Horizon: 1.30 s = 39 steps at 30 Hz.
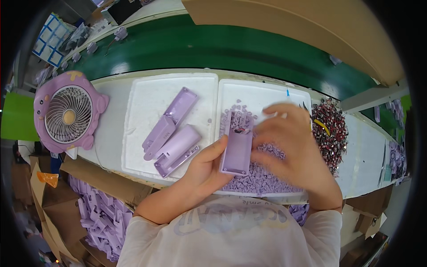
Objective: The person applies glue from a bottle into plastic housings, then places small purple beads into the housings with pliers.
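Observation:
My left hand (207,167) is closed round the lower left side of a long lilac plastic housing (236,153), hollow side up. A small part with metal and red bits shows inside its far end. My right hand (287,142), smeared by motion, is at the housing's right side, over small lilac plastic pieces (262,180) heaped in a white foam tray (267,89). Whether its fingers hold anything cannot be made out. On another white foam tray (147,95) to the left lie several more lilac housings (178,142), some lying against each other.
At far left stands a lilac animal-shaped fan (69,113). A pile of small wired parts (329,138), with a yellow-handled tool (321,127) on it, lies right. Beyond runs a green conveyor belt (178,42), under a cardboard box (302,22). Lower left, a carton holds lilac parts (104,218).

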Motion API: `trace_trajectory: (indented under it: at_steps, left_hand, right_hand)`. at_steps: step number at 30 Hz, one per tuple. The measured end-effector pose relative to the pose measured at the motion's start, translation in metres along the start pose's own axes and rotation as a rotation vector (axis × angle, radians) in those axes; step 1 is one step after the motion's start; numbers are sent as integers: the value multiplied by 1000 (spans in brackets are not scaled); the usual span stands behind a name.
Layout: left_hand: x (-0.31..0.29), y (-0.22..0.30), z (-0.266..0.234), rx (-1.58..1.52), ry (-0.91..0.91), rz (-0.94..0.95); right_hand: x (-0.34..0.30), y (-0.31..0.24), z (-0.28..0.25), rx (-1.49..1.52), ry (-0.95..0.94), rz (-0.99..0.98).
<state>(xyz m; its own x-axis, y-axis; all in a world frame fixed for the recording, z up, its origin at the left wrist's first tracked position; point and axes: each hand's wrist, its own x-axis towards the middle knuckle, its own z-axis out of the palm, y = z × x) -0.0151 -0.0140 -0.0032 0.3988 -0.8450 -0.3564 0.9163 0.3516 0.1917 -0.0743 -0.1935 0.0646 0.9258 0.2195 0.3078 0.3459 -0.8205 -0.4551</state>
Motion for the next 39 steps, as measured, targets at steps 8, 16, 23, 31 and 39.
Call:
trace_trajectory:
  at_steps: [8,16,23,31,39]
  left_hand:
    - [0,25,5,584,-21,187]
    - [-43,114,-3,2463,692,764]
    - [-71,112,-23,2282,614,401]
    - [-59,83,21,2186,207,644]
    - [-33,39,15,1994,-88,562]
  right_hand:
    - [0,3,18,-86,150,-104]
    - [16,182,-2,-564,303,332]
    - [18,187,-1,-628,70,591]
    - [12,83,39,4,-141,152]
    - [1,17,34,421,-119,245]
